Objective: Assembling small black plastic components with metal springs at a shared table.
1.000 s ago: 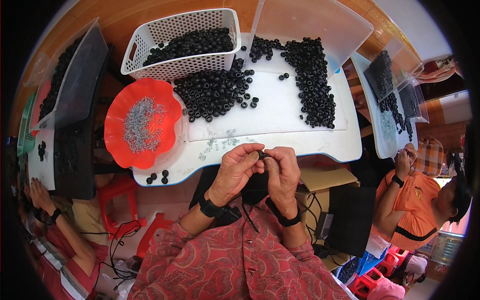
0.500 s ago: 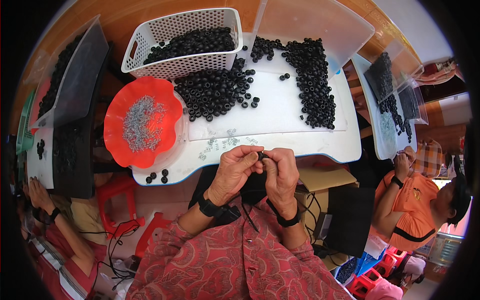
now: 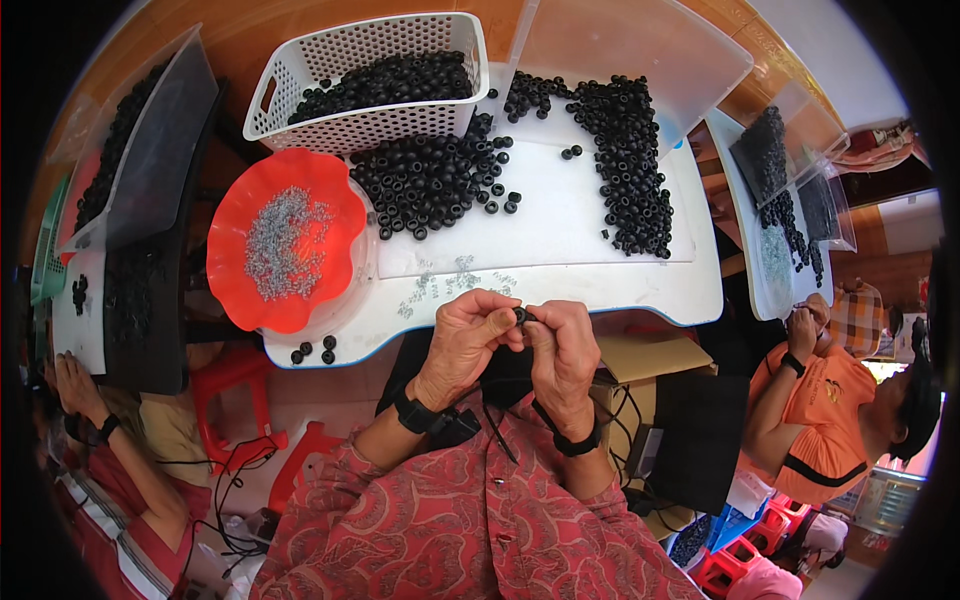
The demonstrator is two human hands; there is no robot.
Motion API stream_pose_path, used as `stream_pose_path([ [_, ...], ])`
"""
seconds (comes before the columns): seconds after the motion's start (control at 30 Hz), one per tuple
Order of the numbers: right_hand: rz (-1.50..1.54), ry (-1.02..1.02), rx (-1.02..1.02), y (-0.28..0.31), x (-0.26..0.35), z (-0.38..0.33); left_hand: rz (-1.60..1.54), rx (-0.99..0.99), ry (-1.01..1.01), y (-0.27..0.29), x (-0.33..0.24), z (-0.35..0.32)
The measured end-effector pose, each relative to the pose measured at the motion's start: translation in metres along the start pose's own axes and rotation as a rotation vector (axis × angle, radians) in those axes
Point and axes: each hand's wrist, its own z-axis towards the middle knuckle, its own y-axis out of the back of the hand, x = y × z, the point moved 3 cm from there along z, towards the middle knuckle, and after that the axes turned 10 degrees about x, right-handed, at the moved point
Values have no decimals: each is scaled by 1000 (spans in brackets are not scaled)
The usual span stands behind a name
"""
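Both my hands meet just off the table's near edge, closed around one small black ring-shaped part. My left hand pinches it between thumb and fingers, while my right hand grips it from the other side. Fingertips hide most of the part. Beyond my hands, small clear pieces lie scattered along the white table. At the left, a red scalloped bowl holds many more such pieces. A large heap of black ring-shaped parts lies behind them.
A white perforated basket of black parts stands at the back, and a second pile spills from a clear bin. Several loose parts sit by the front left edge. Co-workers sit at both sides. A cardboard box stands right of my hands.
The black part has turned slightly between my fingertips, so its round opening shows more. My hands otherwise stay in nearly the same place.
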Motion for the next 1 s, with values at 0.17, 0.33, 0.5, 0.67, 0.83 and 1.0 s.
stream_pose_path([
  [0.17, -26, 23, -23, 1, 3, -2, 6, 31, -6, -1, -1, 1],
  [0.33, 35, 0, 50, 5, -1, -3, 102, 38, 14, -1, -6, -1],
  [0.5, 374, -166, 197, 14, -12, -1, 298, 66, 94, 0, -15, -3],
  [0.67, 633, -404, 350, 18, -26, -3, 425, 137, 175, 4, -23, -7],
  [0.83, 795, -589, 470, 12, -29, -3, 464, 193, 240, 8, -28, -7],
  [1.0, 917, -580, 423, 10, -29, -3, 339, 223, 300, 4, -27, -4],
])
